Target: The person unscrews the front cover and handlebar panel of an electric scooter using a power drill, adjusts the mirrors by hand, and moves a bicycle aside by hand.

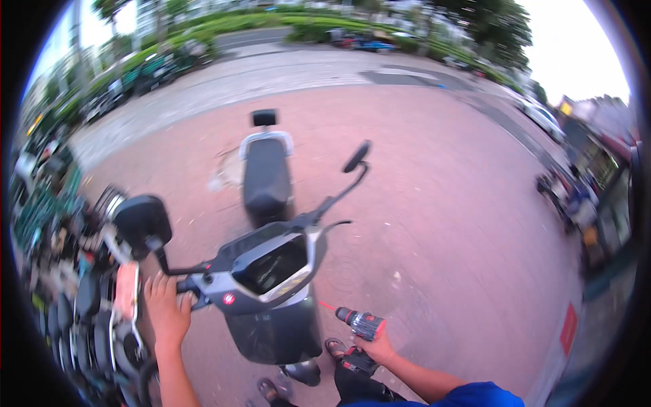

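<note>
An electric scooter (271,332) stands right in front of me, its dark front panel and handlebar toward me and its black seat (266,173) beyond. My left hand (166,308) is closed around the handlebar grip (186,286) at the scooter's left side in view, the thumb on the near side. In my right hand (380,347) is a cordless drill (366,324), black and red, held by its handle. A thin red bit points from the drill toward the scooter's front panel; whether it touches cannot be made out.
Many parked scooters (88,305) crowd the left side. Two mirrors (142,220) stick up from the handlebar. Reddish paving (434,203) spreads around. More scooters (569,197) and a stall-like structure stand at the right, with a white car (542,119) farther off.
</note>
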The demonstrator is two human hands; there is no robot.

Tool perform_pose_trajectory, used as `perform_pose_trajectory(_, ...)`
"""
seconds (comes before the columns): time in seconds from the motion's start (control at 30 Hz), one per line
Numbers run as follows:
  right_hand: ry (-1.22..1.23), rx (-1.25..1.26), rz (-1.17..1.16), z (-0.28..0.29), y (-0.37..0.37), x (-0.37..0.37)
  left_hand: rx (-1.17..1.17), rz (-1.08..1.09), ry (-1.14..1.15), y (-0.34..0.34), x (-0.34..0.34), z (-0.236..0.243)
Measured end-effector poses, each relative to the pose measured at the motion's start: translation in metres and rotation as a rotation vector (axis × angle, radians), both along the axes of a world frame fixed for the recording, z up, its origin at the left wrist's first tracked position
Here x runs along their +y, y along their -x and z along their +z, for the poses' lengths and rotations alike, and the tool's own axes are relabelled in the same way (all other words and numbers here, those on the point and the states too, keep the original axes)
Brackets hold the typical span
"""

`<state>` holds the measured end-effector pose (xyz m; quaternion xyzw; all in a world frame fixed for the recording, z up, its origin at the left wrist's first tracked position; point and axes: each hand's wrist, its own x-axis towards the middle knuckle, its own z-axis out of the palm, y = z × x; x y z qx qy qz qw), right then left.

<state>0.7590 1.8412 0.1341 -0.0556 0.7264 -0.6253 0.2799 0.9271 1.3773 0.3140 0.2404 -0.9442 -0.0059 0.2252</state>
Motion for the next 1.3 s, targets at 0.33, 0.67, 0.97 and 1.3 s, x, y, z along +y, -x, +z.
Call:
perform_pose_trajectory(0.33,0.248,-0.06,-0.383,0.02,-0.122,-0.062,0.064,-0.383,-0.16,-0.005,-0.058,-0.012)
perform_pose_trajectory(0.67,0.511,-0.098,-0.444,-0.072,-0.126,-0.113,0.521,-0.433,0.332,0.021,-0.07,-0.086)
perform_pose_trajectory(0.97,0.734,0.032,-0.278,-0.141,-0.118,-0.124,0.619,-0.517,0.486,0.014,-0.091,-0.115)
perform_pose_trajectory(1.3,0.933,-0.041,-0.198,-0.144,-0.11,-0.122,0.589,-0.497,0.397,0.005,-0.082,-0.114)
